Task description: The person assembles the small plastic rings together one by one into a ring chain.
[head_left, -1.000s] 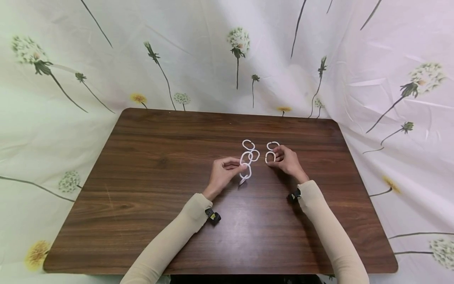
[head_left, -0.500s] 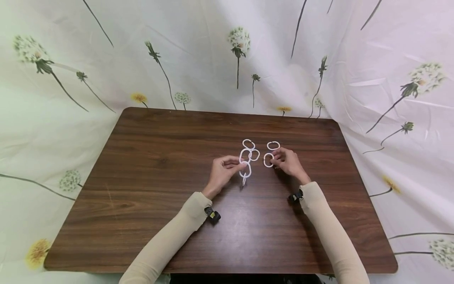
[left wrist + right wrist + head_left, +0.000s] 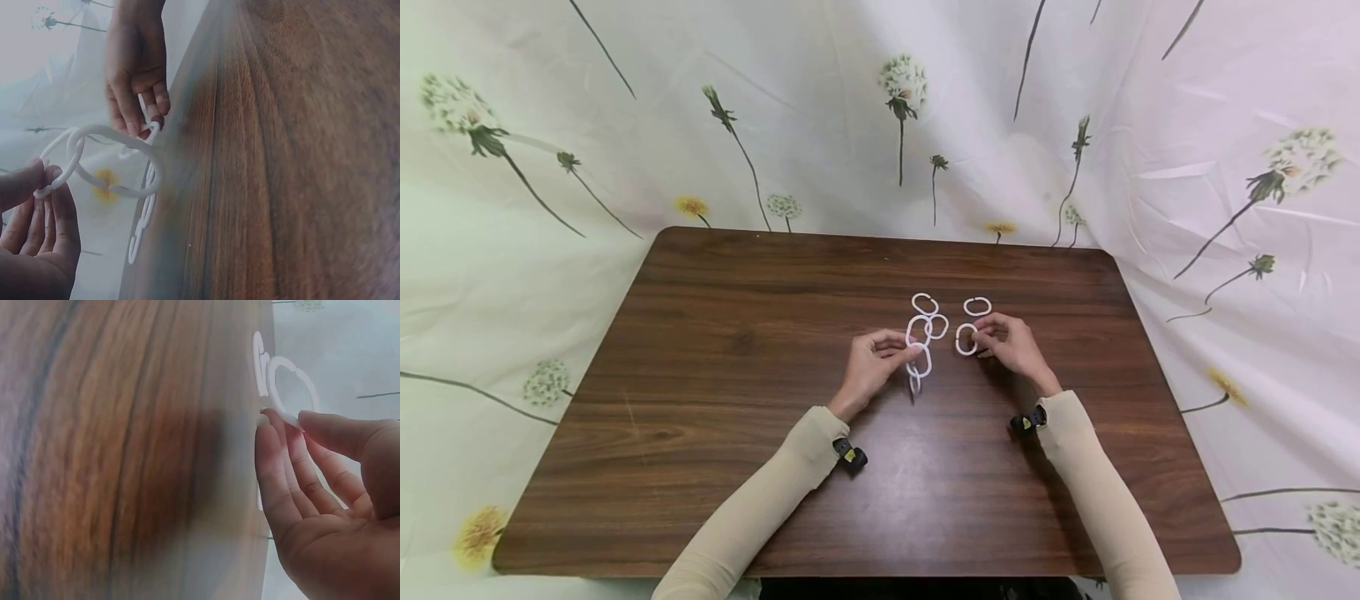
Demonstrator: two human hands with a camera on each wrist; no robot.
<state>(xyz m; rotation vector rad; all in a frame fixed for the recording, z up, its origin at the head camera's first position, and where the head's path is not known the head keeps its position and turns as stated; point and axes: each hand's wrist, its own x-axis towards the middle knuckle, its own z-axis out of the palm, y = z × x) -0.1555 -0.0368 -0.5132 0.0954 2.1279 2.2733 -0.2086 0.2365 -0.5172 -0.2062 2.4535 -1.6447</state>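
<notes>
My left hand (image 3: pixel 871 367) pinches a white oval plastic link (image 3: pixel 929 360) between thumb and fingers. Joined to it, a smaller-looking link (image 3: pixel 915 385) hangs toward me, and another link (image 3: pixel 908 332) lies on its far side. In the left wrist view, interlocked links (image 3: pixel 112 130) extend from the fingertips. My right hand (image 3: pixel 1015 348) holds a single white link (image 3: pixel 957 340) by its right side, just right of the chain. The right wrist view shows this link (image 3: pixel 273 381) raised between thumb and fingertips.
Two white links, a far one (image 3: pixel 913 303) and a nearer one (image 3: pixel 947 327), lie by the chain's far end on the brown wooden table (image 3: pixel 737 467). A loose link (image 3: pixel 977 314) rests beyond my right hand. Flowered cloth (image 3: pixel 820 125) hangs behind the table.
The single link has shifted slightly left and toward me as my right fingers changed their hold to its right side. The chain's hanging end has swung; my left hand is nearly still.
</notes>
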